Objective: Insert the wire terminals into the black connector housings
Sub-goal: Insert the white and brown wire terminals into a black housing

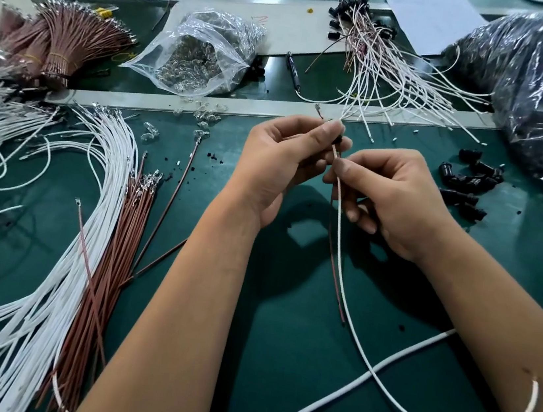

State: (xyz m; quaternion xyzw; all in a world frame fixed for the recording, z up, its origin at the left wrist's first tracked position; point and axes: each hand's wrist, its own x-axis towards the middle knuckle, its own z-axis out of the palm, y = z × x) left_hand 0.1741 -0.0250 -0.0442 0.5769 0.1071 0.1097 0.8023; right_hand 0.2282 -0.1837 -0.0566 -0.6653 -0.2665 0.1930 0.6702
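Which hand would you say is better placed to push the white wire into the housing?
Probably the right hand: it already pinches the white wire just below the black housing, which the left hand holds.

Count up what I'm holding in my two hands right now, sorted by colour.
White insulated wire: 1
Reddish-brown insulated wire: 1
Small black plastic connector housing: 1
Total: 3

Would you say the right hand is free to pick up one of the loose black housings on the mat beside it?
Probably not yet: the right hand pinches the white wire, though the loose black housings lie unobstructed nearby.
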